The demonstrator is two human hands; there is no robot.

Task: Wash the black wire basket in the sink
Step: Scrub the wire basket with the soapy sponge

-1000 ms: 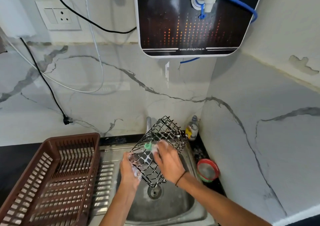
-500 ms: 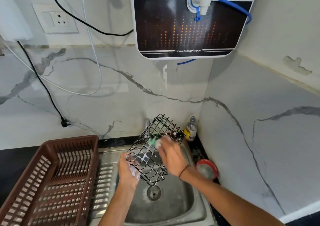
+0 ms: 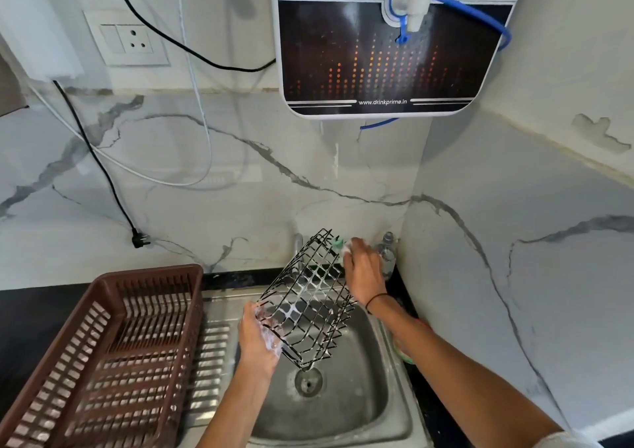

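Setting: marble-walled corner, steel sink [image 3: 394, 410] under a wall-mounted water purifier [image 3: 384, 56].
Hidden: faucet [image 3: 297, 243] mostly behind my black wire basket [image 3: 308, 305]; red-rimmed item under my right forearm, unidentifiable.
Basket: tilted above the drain [image 3: 308, 381], soapy, empty.
Left hand [image 3: 259, 339]: closed around its lower corner.
Right hand [image 3: 363, 272]: pressing a green scrubber [image 3: 338, 242] to its top edge.
Brown dish rack [image 3: 103, 355]: empty.

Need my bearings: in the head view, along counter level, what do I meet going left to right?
brown dish rack → left hand → black wire basket → right hand → bottle
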